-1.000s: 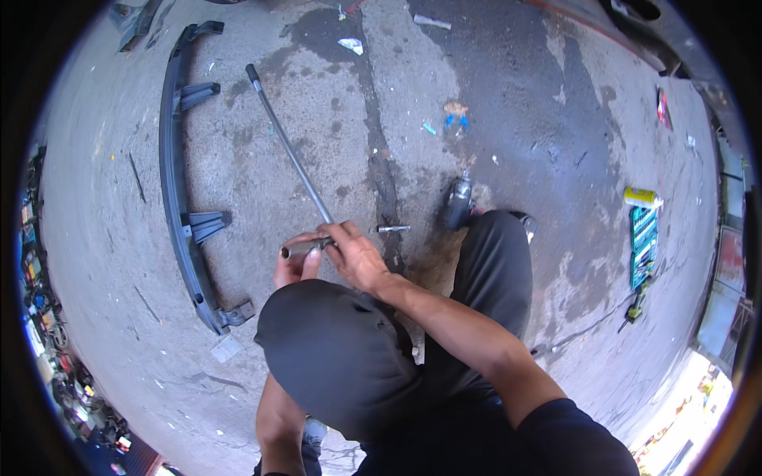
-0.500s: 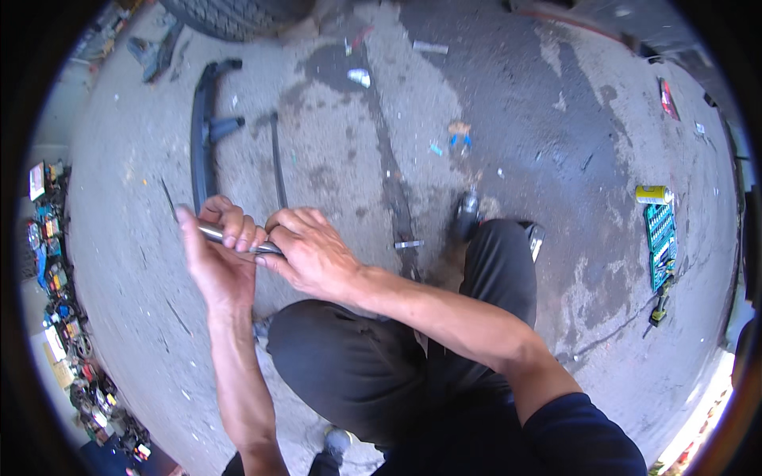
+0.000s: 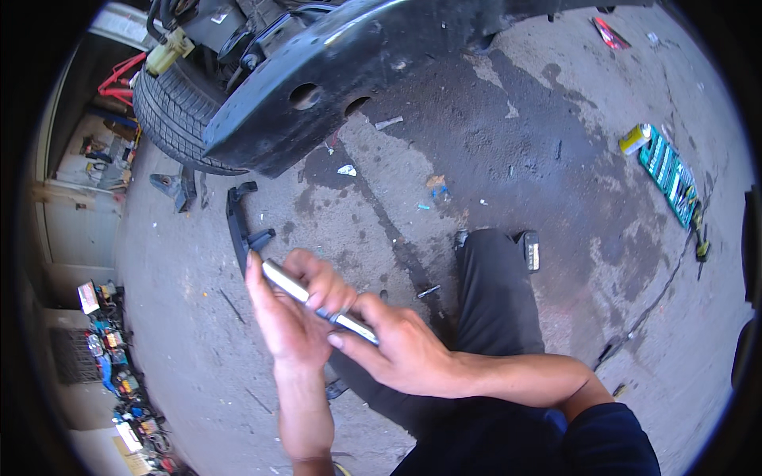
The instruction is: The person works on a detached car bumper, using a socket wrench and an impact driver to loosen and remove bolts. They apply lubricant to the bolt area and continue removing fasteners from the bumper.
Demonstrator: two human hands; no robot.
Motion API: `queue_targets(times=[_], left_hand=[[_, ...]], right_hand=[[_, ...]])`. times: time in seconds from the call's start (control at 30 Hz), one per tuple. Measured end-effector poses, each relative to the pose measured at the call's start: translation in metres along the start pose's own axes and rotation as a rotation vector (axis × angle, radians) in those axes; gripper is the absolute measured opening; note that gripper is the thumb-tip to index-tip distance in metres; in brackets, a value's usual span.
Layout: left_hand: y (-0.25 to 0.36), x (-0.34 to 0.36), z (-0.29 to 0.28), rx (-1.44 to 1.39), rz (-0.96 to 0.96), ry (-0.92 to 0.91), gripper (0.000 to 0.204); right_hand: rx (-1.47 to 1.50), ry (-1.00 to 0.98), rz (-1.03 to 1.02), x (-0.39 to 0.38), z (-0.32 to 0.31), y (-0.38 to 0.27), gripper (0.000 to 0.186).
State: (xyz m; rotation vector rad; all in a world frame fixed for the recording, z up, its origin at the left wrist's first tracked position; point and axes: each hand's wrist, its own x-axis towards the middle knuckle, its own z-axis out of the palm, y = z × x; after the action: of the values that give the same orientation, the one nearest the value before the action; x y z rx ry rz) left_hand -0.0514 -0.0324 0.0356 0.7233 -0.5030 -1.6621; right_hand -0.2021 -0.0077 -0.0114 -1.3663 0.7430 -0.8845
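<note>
A slim, shiny metal tube-shaped tool (image 3: 283, 279) slants down to the right between my two hands, in front of my body. My left hand (image 3: 295, 321) is turned palm up, with its fingers curled around the tool's upper part. My right hand (image 3: 401, 349) grips the lower end, thumb and fingers closed on it. My fingers cover the tool's middle, so its exact kind cannot be made out. Beyond my left hand, a black bracket-like bar (image 3: 236, 218) lies on the concrete floor, partly hidden by that hand.
A vehicle's black frame beam (image 3: 349, 59) and tyre (image 3: 171, 119) stand ahead. To the right lie a green socket set case (image 3: 667, 174), a yellow can (image 3: 635, 140) and a cordless drill (image 3: 702, 247). Small parts crowd the left wall (image 3: 115, 349). My knee (image 3: 496, 278) is bent near the middle.
My view has tilted up, bringing the vehicle's beam and more of the tyre into sight. Both hands still hold the metal tool, now further right in view and slanting more steeply.
</note>
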Motion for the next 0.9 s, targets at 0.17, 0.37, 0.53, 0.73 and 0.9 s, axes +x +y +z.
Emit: queue_targets(times=[0.17, 0.37, 0.53, 0.73, 0.9], left_hand=[[-0.056, 0.018, -0.059, 0.775, -0.004, -0.009, 0.097], [-0.142, 0.014, -0.179, 1.373, -0.323, -0.248, 0.045], [-0.128, 0.026, -0.221, 1.719, 0.079, -0.228, 0.035], [-0.032, -0.027, -0.205, 1.742, 0.184, 0.185, 0.038], [0.009, -0.061, -0.194, 1.799, 0.190, 0.344, 0.039]], right_hand=[[0.095, 0.135, -0.194, -0.002, -0.028, 0.017, 0.046], [0.557, 0.455, -0.261, -0.003, -0.046, 0.014, 0.027], [0.809, 0.486, -0.197, 0.007, -0.065, -0.011, 0.014], [1.012, 0.502, -0.167, 0.041, -0.068, -0.010, 0.022], [1.120, 0.463, -0.095, 0.069, -0.049, -0.007, 0.025]])
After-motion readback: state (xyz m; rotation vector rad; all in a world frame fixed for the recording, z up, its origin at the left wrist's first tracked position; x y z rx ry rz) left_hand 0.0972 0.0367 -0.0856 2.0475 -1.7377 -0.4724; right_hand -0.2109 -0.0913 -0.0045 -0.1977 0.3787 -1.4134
